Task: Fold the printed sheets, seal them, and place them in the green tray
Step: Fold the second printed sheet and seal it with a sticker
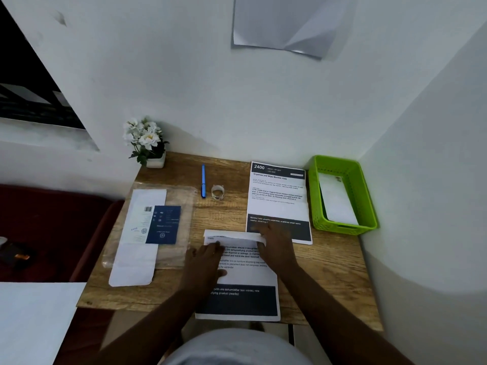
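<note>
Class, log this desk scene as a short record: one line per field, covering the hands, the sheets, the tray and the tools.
left hand: flat on the near sheet, at its folded top edge
right hand: pressing the fold's right end
second sheet: unfolded, beside the green tray
tray contents: a white folded paper
tools: blue pen, tape roll

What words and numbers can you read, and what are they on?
"2400" and "Organize and Wipe Monitor Area": far sheet, top.
"Monitor (with smudges...", partly legible: its dark band.
"(with old dehumidifier box inside), new": near sheet, dark band.
Near sheet's body print: only bits like "moisture-absorbing", partly under the hands.
Blue card with barcode: too small to read.
</note>
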